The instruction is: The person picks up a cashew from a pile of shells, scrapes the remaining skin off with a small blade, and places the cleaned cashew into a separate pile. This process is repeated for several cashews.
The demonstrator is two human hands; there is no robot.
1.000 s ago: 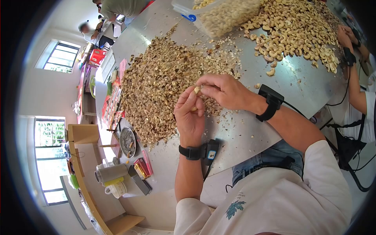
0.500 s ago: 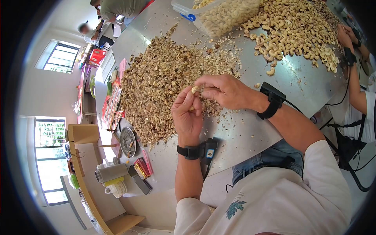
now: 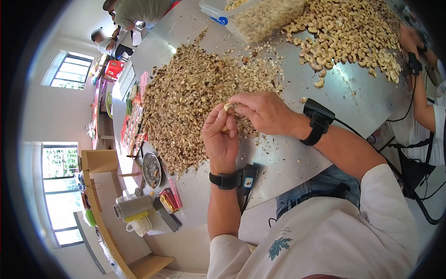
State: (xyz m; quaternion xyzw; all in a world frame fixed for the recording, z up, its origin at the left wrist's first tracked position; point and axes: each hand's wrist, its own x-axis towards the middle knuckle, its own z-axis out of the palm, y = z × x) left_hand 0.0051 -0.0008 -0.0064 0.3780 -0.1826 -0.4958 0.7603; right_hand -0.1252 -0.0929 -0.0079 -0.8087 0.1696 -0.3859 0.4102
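Note:
A pale cashew (image 3: 228,107) is pinched in the fingertips of my left hand (image 3: 221,139), which is raised palm-up over the near edge of a heap. Another pale bit, possibly a second nut, shows between the lower fingers of that hand. My right hand (image 3: 270,113) comes in from the right, thumb and forefinger closed on the same cashew. Whether it also holds some small tool is hidden. Behind and left of both hands spreads the large heap of brown, broken cashew pieces and skins (image 3: 181,97).
A clear plastic box (image 3: 265,23) of cashews stands at the back, beside a pile of whole cashews (image 3: 353,35) on the metal table (image 3: 297,153). A co-worker's hands (image 3: 409,39) are at the right. A round metal dish (image 3: 152,169) and small boxes (image 3: 170,200) lie left.
My right hand has shifted slightly left and its fingers have closed in further around the cashew. My left hand stays almost in place. The view has moved a little.

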